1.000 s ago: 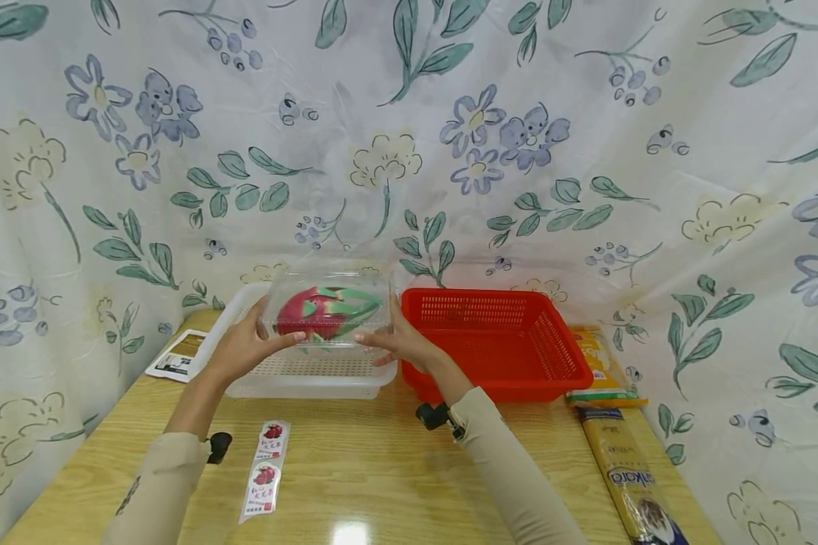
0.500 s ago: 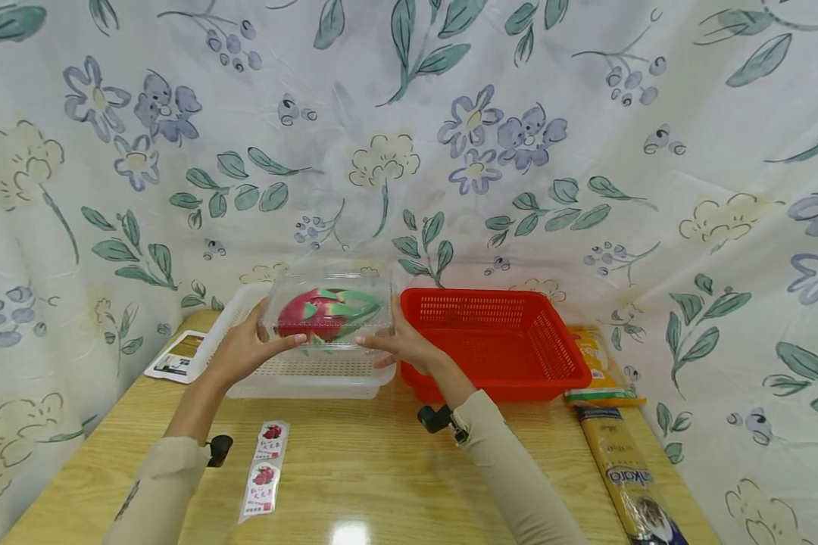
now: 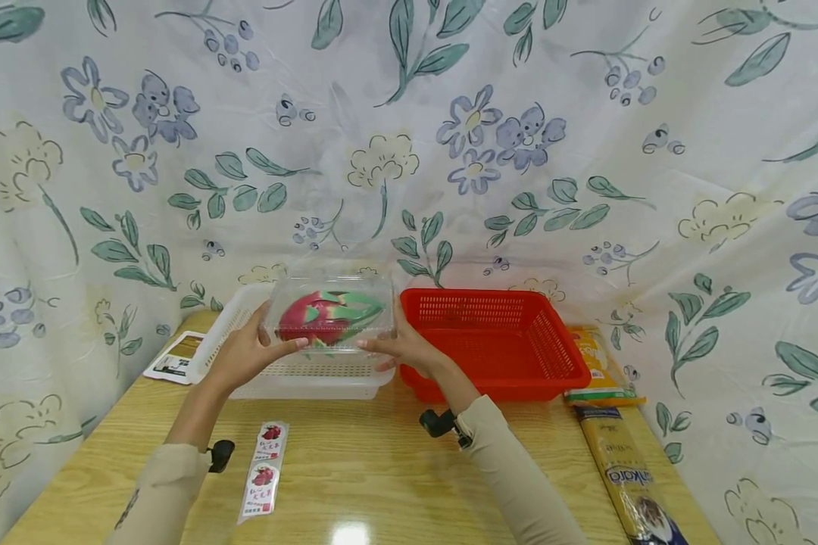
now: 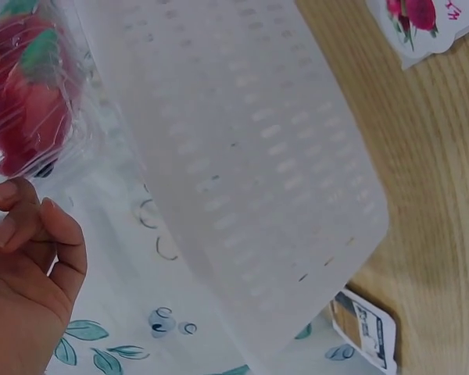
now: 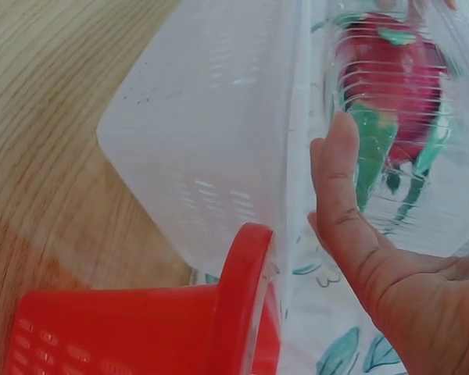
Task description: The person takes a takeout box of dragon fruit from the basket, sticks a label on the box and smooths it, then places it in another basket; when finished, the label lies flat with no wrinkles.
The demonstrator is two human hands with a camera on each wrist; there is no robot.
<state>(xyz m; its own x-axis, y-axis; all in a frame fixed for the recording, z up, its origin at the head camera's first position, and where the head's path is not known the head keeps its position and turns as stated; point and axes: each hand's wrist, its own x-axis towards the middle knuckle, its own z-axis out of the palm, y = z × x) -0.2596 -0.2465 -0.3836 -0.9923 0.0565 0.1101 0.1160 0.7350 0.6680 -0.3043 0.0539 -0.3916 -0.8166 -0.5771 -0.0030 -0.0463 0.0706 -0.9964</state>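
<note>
The person's sleeved arms [image 3: 518,477] reach forward over a wooden table [image 3: 382,462]. A red basket [image 3: 477,356] stands right of a white basket [image 3: 300,390]. Above the latter, left hand [image 3: 241,354] and right hand [image 3: 412,347] grip opposite ends of a clear box [image 3: 334,283], enclosing a glossy pink-and-green dragon fruit [image 3: 323,314].

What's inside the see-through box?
A pinkish-red dragon fruit with green scales shows through the clear box. I can see no other thing in there, but whatever spot the fruit itself covers stays hidden.
</note>
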